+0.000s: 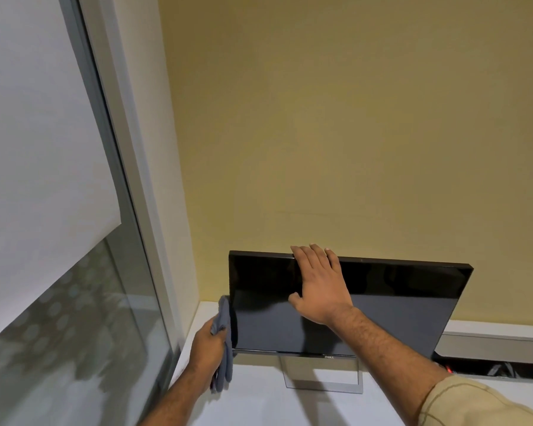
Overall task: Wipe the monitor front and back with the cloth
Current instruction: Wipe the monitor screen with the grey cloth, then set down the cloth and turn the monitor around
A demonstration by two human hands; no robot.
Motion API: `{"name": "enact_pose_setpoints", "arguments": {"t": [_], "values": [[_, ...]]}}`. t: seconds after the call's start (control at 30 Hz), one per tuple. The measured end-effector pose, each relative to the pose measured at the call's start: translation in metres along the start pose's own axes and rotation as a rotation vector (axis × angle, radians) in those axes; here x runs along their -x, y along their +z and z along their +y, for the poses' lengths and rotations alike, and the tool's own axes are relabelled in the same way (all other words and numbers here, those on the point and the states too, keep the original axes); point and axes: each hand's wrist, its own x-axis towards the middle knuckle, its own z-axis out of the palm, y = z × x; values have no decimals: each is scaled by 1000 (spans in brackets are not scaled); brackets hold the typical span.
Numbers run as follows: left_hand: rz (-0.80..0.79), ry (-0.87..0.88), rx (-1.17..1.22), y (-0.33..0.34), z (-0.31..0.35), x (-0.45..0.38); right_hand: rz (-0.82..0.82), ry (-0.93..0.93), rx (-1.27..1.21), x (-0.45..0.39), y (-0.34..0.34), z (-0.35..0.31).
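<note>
Two hands are busy with a dark monitor (397, 305) on a white desk (290, 407).

The left hand (208, 341) grips a gray cloth (224, 321) against the monitor's left edge. The right hand (319, 285) lies flat on the screen, straight fingers hooked over the top edge. Under the hands is the monitor's clear stand (323, 375). A yellow wall (351, 133) is behind, and a window (74, 318) is left of the left hand.

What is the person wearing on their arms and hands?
The left hand and right hand are bare, with no gloves, rings or watch showing. The right arm has a beige sleeve with stitched seams, pushed up above the forearm. No sleeve shows on the left arm.
</note>
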Motion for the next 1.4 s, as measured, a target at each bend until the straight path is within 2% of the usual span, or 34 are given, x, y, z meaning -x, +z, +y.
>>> {"name": "enact_pose_setpoints", "arguments": {"t": [0.1, 0.2, 0.23, 0.33, 0.4, 0.57, 0.63, 0.73, 0.8, 0.87, 1.1, 1.23, 1.3, 1.4], "values": [[-15, -151, 110, -7, -10, 3, -17, -2, 4, 1, -1, 1], [-12, -224, 250, -19, -24, -10, -14, -19, -9, 1, 0, 3], [-10, -236, 193, -22, -26, -10, -10, -24, -20, 1, 0, 3], [-31, -230, 252, -21, -23, 5, -14, -37, -30, 1, -1, 5], [-12, -116, 192, -18, -21, 17, 9, -49, -49, 6, -2, 6], [-173, -90, 179, -5, -26, 26, 216, -55, -342, 56, 10, 4], [-236, -113, 194, 4, -31, 33, 107, 88, -623, 87, 27, 2], [-345, -208, 275, 27, -33, 47, -287, 421, -1084, 134, 58, 1], [-412, -266, 308, 42, -37, 53, -451, 499, -1204, 162, 80, 5], [-444, -314, 307, 57, -49, 55, -533, 564, -1275, 182, 91, 7], [-445, -394, 202, 96, -86, 73, -591, 785, -1190, 221, 114, 28], [-465, -443, -10, 104, -101, 80, -693, 838, -1049, 237, 124, 43], [-488, -410, -150, 106, -103, 86, -732, 835, -974, 243, 130, 49], [-456, -354, -289, 107, -104, 90, -702, 823, -880, 250, 137, 54]]}}
